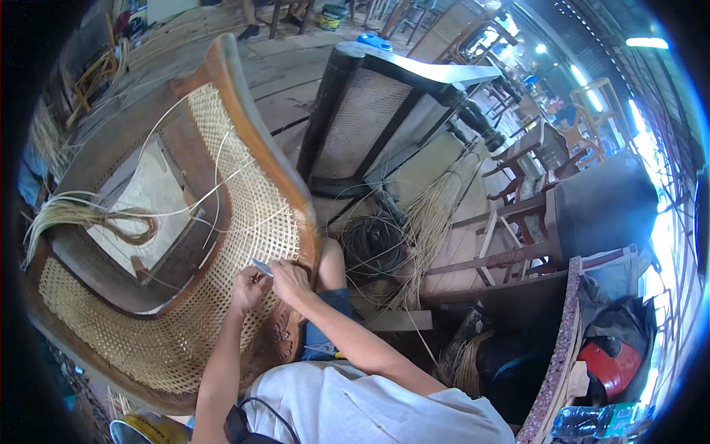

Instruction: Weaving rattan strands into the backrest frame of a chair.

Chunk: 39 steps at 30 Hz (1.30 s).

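A curved wooden chair frame with woven cane panelling lies in front of me, its near edge at my lap. My right hand is closed on a small blue-grey tool that points up and left over the weave. Beside it, my left hand rests low at the panel with bent, pinched fingers; what they hold is too small to make out. Loose cane strands trail across the panel's upper part. A looped bundle of cane hangs over the frame's left side.
Beyond the frame stands a dark chair part with a cane panel. To the right are a black coil, a heap of long cane strands and a dark upturned furniture piece. A yellow bucket sits at lower left.
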### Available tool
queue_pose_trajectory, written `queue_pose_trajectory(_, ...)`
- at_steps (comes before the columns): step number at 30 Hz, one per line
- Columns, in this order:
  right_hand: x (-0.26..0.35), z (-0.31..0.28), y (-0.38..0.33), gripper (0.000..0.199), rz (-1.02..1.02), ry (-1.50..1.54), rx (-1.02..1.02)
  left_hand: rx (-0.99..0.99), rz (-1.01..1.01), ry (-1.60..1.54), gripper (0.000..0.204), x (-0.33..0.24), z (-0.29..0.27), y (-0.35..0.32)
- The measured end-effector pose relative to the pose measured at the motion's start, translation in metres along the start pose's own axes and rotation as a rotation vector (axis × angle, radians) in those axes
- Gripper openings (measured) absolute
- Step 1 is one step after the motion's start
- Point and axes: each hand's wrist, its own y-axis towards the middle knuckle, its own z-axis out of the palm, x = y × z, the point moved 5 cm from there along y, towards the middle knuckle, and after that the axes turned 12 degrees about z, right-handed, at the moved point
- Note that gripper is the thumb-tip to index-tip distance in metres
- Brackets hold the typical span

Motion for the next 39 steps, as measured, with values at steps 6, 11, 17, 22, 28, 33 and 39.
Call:
queue_pose_trajectory(6,-0.042,-0.055,-0.008,0.028,0.013,0.299,-0.137,-0.069,0.1,-0.028,0.014,-0.022,0.003,-0.007)
queue_pose_trajectory(11,-0.027,-0.095,-0.024,0.023,-0.038,0.271,-0.146,-0.021,0.45,0.279,0.017,-0.076,0.013,0.002)
queue_pose_trajectory(17,-0.02,-0.099,-0.015,0.025,-0.018,0.189,-0.08,0.013,-0.016,-0.254,0.028,-0.042,0.013,0.016)
queue_pose_trajectory(22,-0.019,-0.079,-0.016,0.022,-0.097,-0.246,0.026,-0.047,-0.165,-0.287,0.022,-0.014,0.003,0.012)
queue_pose_trajectory(28,-0.005,-0.054,-0.007,0.019,-0.13,-0.481,0.123,-0.099,-0.1,-0.263,0.016,-0.009,0.003,0.016)
queue_pose_trajectory(33,0.009,-0.047,0.0,0.019,-0.175,-0.505,0.112,-0.097,-0.138,-0.249,0.014,-0.007,-0.001,0.015)
queue_pose_trajectory(39,-0.001,-0.053,-0.004,0.02,-0.037,-0.332,0.165,0.047,-0.043,-0.091,0.014,-0.026,0.006,0.024)
